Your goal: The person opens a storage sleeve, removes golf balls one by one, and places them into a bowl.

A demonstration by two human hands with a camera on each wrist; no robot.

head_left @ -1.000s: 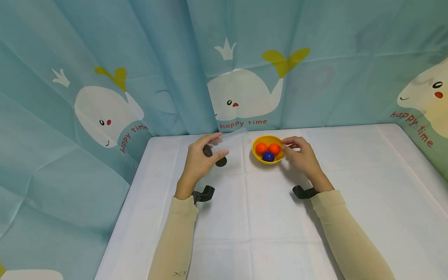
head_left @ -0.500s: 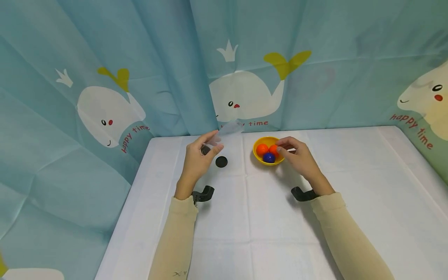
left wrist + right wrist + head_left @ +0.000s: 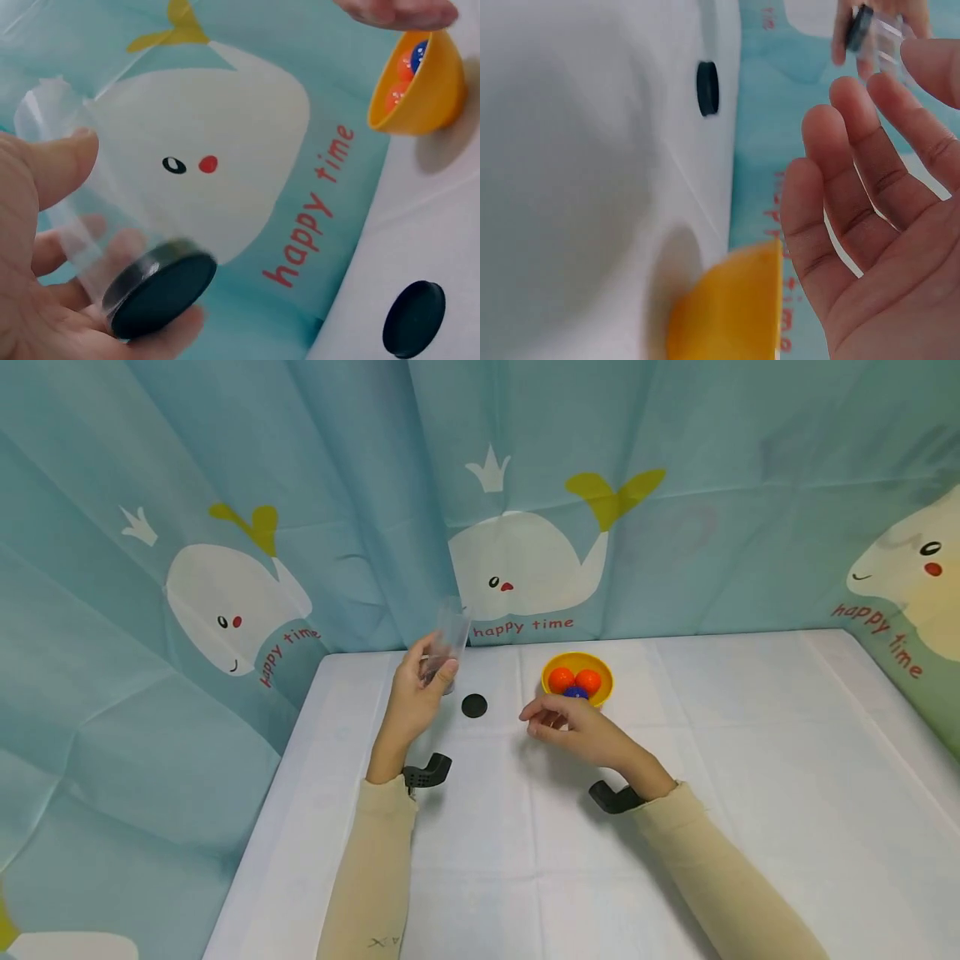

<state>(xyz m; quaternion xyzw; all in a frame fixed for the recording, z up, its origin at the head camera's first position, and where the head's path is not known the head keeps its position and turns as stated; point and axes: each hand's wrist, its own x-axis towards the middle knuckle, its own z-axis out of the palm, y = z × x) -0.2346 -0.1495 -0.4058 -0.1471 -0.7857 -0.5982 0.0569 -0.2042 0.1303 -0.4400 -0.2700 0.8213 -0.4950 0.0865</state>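
In the head view my left hand (image 3: 411, 706) grips a clear plastic cylinder (image 3: 452, 631), which stands nearly upright over the table's back edge. The left wrist view shows its black end (image 3: 161, 292) low, above my curled fingers, with my thumb across the clear wall. A black round lid (image 3: 474, 706) lies on the table to the right of that hand. My right hand (image 3: 581, 731) holds nothing; its fingers bend loosely just in front of a yellow bowl (image 3: 431, 94). Inside sit two orange balls (image 3: 561, 680) and a blue ball (image 3: 576, 692), partly hidden by the right hand.
A white cloth covers the table (image 3: 480, 860). Behind it and on the left hangs a blue curtain (image 3: 360, 485) printed with whales. Black camera mounts (image 3: 429, 772) sit on both wrists.
My left hand has tipped the clear cylinder from slanting right to nearly upright. My right hand has left the bowl's right side and moved left and nearer, with no ball in it.
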